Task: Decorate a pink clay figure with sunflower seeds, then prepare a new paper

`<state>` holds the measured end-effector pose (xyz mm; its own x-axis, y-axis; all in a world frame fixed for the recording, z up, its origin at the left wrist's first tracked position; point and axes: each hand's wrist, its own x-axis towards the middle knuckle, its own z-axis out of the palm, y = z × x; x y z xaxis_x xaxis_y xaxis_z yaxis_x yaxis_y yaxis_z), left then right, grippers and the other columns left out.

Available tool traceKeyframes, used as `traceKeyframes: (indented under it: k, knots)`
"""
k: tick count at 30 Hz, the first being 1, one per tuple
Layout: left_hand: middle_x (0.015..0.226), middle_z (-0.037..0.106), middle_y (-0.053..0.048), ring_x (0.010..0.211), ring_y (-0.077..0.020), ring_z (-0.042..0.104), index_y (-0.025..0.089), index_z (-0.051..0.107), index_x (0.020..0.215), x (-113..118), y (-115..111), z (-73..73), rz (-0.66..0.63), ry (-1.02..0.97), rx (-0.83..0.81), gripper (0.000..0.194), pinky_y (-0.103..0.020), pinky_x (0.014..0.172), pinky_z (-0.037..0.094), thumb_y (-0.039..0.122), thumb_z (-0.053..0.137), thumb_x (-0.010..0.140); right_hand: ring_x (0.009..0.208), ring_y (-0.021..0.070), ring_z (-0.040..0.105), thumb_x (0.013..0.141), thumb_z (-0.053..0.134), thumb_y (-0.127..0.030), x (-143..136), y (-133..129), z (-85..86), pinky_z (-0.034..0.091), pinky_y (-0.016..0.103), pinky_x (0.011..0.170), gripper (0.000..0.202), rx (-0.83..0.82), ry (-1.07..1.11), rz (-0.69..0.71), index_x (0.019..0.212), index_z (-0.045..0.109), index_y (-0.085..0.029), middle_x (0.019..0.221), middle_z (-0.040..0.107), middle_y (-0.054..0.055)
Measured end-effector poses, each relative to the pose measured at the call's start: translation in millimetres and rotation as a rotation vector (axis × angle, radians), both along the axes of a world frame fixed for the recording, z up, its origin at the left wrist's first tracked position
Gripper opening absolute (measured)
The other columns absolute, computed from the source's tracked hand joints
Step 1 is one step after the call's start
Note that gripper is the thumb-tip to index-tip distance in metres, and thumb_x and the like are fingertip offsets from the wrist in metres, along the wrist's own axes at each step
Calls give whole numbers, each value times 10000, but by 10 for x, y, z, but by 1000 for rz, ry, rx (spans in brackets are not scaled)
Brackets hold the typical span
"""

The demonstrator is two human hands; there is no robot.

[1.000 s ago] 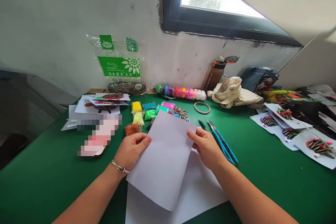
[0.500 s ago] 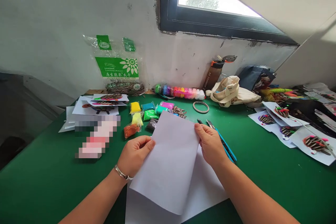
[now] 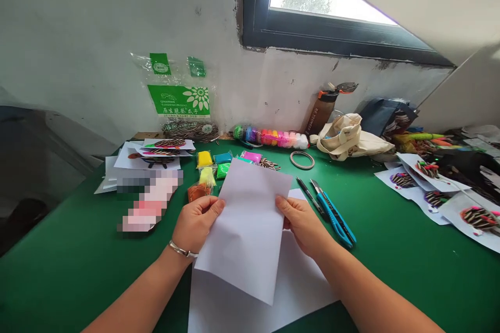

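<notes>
A white sheet of paper (image 3: 246,229) is held up between both hands, its lower edge curling above the table. My left hand (image 3: 197,222), with a silver bracelet at the wrist, pinches its left edge. On the right edge, my right hand (image 3: 302,218) grips it between thumb and fingers. Beneath lies another white sheet (image 3: 308,291), flat on the green table. A pen (image 3: 310,196) and a blue utility knife (image 3: 335,216) rest just right of my right hand. Behind the held paper are small clay packets, among them a yellow one (image 3: 204,159) and an orange one (image 3: 198,191).
Seed-decorated papers lie in a left stack (image 3: 117,170) and a right group (image 3: 449,210). Along the wall stand a seed bag (image 3: 179,101), a row of coloured clay (image 3: 273,138), a brown bottle (image 3: 321,113) and a cream cloth bag (image 3: 341,138). A tape ring (image 3: 302,160) lies nearer.
Both hands have shifted the held paper slightly, the right hand moving left and a little down. More of the pen and knife now shows. The view has shifted slightly.
</notes>
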<state>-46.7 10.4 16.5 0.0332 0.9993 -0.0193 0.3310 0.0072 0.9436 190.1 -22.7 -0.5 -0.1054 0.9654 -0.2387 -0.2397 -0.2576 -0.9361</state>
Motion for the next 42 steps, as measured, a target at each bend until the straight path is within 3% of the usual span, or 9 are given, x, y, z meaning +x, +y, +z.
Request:
traceKeyframes:
  k: [4,9,14,19,24,29,34,38,42]
  knots:
    - [593,533,22,571,-134,446,159,684,715,4,7,-31,0,8,-18,399,-226,519,359,555,630,710,564,111,561,804,626,-534,13,-5,-21,453,234,566,408,2,2,-22,745,659,-132,633,637,19]
    - [615,560,19,577,-136,458,161,674,716,-33,16,-24,42,12,-4,402,-229,528,367,561,635,709,560,131,591,796,635,-525,20,-37,-19,467,256,553,421,-85,-1,221,782,693,-108,690,680,71]
    - [631,584,13,586,-139,477,160,699,768,-33,27,-39,52,5,-11,424,-225,525,373,575,646,702,525,104,564,795,644,-515,0,-48,-1,420,212,499,408,-26,-30,127,713,681,-117,640,660,44]
    - [654,624,-5,590,-153,515,157,703,789,-57,36,-54,87,-55,-26,446,-229,514,398,589,667,686,588,142,610,797,643,-506,-40,-94,-14,467,252,552,406,-84,-1,317,778,709,-106,686,677,68]
    - [664,629,-7,599,-156,531,158,699,752,-72,43,-26,114,-81,-24,446,-229,513,413,596,684,669,506,103,560,796,638,-515,-80,-117,-15,425,221,489,419,-52,-17,275,726,697,-106,644,658,45]
    - [705,663,-21,594,-164,556,160,707,775,-67,58,-16,162,-148,-36,456,-239,515,431,589,720,623,514,141,609,737,678,-543,-110,-160,36,477,258,519,463,-143,-64,424,736,709,-81,624,671,76]
    - [699,664,-26,594,-164,559,157,706,773,-87,64,-45,166,-150,-30,453,-238,516,437,587,717,630,431,104,555,733,676,-546,-105,-176,57,423,208,445,460,-113,-97,383,671,680,-90,513,611,29]
    - [782,688,-39,660,-181,587,161,714,790,-105,75,-32,200,-161,19,444,-240,557,466,578,714,639,501,123,611,698,712,-524,-118,-206,87,481,219,500,432,-184,-60,505,701,684,-93,581,655,45]
    - [812,703,-46,684,-185,600,165,721,800,-106,82,1,204,-161,26,429,-235,563,477,566,716,646,406,92,551,724,678,-533,-123,-223,97,446,198,435,446,-179,-108,534,583,630,-113,505,624,25]
